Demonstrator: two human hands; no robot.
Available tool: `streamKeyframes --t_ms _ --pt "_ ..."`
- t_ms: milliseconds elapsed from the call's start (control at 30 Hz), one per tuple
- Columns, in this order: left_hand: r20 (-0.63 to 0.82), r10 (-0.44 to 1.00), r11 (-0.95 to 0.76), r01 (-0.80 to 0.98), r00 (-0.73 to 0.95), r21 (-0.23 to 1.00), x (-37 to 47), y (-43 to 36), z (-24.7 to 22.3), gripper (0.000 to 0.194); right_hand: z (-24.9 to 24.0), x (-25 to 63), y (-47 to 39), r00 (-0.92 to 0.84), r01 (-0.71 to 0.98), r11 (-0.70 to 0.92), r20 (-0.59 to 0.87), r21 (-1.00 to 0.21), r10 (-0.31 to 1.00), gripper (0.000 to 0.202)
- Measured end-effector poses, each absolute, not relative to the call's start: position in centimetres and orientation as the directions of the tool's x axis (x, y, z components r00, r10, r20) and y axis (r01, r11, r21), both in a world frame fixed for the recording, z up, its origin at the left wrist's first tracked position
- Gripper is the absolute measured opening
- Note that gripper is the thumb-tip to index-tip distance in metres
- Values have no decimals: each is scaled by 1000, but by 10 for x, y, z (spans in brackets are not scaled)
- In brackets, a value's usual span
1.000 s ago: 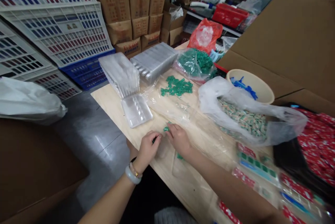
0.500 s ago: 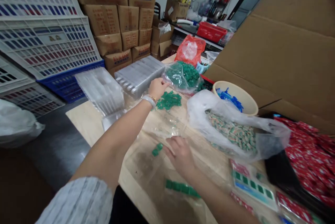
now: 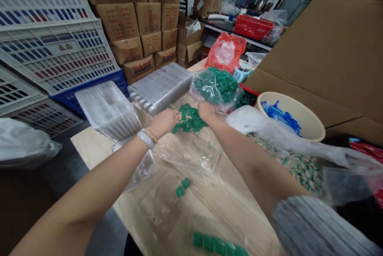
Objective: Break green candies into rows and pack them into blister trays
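A loose pile of small green square pieces [image 3: 190, 122] lies on the table between my hands. My left hand [image 3: 165, 123], with a pale bangle at the wrist, is at the pile's left edge, its fingers curled and touching pieces. On the far right side, my right hand [image 3: 206, 113] is closed against the pile; whatever its fingers hold is hidden. Two separate green squares [image 3: 182, 187] lie closer to me. A row of green squares in clear wrap [image 3: 218, 245] is at the bottom. Behind the pile, a clear bag [image 3: 206, 86] holds more green pieces.
Stacked clear plastic trays [image 3: 161, 84] and another tray stack [image 3: 106, 106] stand at left. To the right are a cream bowl [image 3: 311, 122] of blue pieces and a white plastic bag [image 3: 254, 122] with striped pieces. A cardboard sheet [image 3: 335, 56] rises behind them.
My right hand has reached forward from the two loose squares to the green pile. My left hand has drawn back and left, from the clear bag to the pile's left edge. The view has shifted.
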State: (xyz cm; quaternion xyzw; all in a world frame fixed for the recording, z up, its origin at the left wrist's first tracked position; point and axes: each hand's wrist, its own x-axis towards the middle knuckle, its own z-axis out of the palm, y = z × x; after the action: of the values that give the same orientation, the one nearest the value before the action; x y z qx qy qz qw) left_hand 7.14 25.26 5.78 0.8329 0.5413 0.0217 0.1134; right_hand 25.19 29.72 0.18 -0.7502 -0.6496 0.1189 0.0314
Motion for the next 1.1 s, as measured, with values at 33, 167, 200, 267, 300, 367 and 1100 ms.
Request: streamKeyframes --t_ms 33,167,200,267,300,367,1100 --pt "-75 902 -398 885 426 240 78 260 52 32 2 251 295 132 967 -154 -119 -201 984 30" --pt "-104 941 -286 922 322 262 110 285 28 29 15 258 269 136 941 -105 78 -323 988 30" --pt "-120 942 -273 924 313 268 116 288 22 30 18 262 259 121 919 -64 123 -389 985 29" --pt "-139 937 -273 920 320 280 122 290 14 31 22 267 231 63 831 31 149 -555 987 23" --pt "-131 940 -266 917 315 297 122 290 11 32 22 268 213 18 758 71 131 -648 991 19" --pt "-82 956 -231 896 281 378 120 288 10 33 18 262 170 -79 586 99 65 -805 995 15" --pt "-395 918 396 95 -30 913 -1 -5 4 17 4 176 42 -828 481 797 108 -367 550 22"
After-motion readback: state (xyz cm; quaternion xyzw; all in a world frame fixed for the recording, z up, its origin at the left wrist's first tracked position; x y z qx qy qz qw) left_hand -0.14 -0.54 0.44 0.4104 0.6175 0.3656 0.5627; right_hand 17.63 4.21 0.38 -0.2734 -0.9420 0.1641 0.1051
